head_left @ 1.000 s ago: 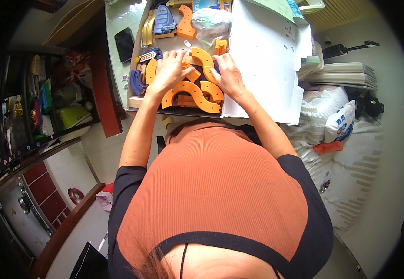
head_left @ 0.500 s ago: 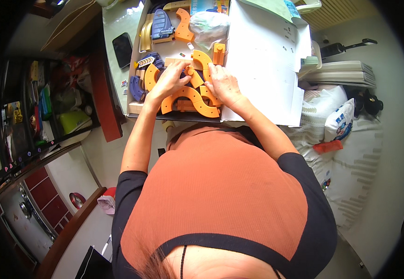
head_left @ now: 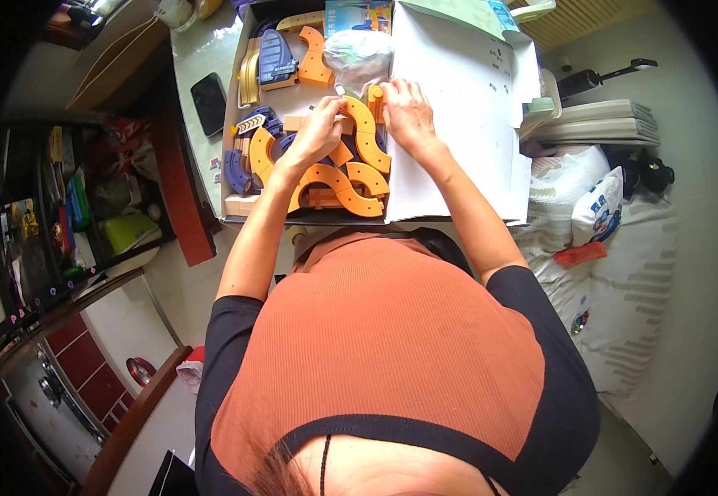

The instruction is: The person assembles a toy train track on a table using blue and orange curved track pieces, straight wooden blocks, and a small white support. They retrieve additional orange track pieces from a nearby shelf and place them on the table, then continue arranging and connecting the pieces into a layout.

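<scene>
Several toy track pieces lie in a shallow box (head_left: 232,153). My left hand (head_left: 319,134) reaches into its middle with curled fingers, the fingertips at the upper end of an orange curved track (head_left: 366,139). Part of that end is hidden by the fingers. At the box's right wall, the bent fingers of my right hand (head_left: 409,120) close against a narrow orange block (head_left: 375,101). Nearer me lie an orange S-shaped track (head_left: 336,183) and a short orange curve (head_left: 366,177). Another orange curve (head_left: 260,153) lies left of my left hand.
Farther back in the box are a purple ramp piece (head_left: 275,58), an orange track (head_left: 313,59) and a clear plastic bag (head_left: 359,51). The white lid (head_left: 458,124) spreads open to the right. A black phone (head_left: 208,104) rests on the table (head_left: 202,58) at left.
My right hand has moved away from me, up to the narrow block. My left hand has shifted right, off the round-topped orange piece, and the curved track sits farther right and nearer me.
</scene>
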A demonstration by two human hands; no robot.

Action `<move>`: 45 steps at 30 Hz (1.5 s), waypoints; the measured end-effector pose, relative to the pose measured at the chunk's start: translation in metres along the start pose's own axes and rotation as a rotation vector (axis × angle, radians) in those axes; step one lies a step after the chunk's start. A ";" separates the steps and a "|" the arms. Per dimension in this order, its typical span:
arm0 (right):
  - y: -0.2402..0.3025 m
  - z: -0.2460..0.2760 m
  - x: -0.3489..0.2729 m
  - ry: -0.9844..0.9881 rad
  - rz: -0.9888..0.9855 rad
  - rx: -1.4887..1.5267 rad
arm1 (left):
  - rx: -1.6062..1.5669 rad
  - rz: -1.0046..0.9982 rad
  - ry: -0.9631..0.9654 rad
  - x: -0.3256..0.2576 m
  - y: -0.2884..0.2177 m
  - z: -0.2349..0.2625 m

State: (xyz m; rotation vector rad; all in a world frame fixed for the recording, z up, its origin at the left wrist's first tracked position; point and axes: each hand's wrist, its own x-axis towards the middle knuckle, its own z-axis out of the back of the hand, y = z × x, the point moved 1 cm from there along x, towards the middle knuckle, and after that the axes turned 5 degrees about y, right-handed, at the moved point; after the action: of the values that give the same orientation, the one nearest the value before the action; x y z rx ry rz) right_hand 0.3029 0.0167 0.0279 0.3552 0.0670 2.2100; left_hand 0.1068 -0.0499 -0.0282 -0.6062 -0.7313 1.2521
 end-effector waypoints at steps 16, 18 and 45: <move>0.029 0.029 -0.018 0.030 0.082 0.193 | -0.186 -0.090 -0.231 -0.155 -0.110 0.074; 0.052 0.031 -0.021 0.103 0.123 0.250 | -0.184 0.018 -0.210 -0.196 -0.117 0.079; 0.553 -0.119 0.057 0.343 0.792 0.228 | 0.104 0.584 -0.516 -0.567 0.019 0.342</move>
State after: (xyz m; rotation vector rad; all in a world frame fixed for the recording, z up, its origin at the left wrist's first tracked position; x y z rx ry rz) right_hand -0.1871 -0.2715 0.0220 0.1218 0.4302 3.0430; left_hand -0.2527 -0.5941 0.0852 -0.4210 -0.9402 2.0193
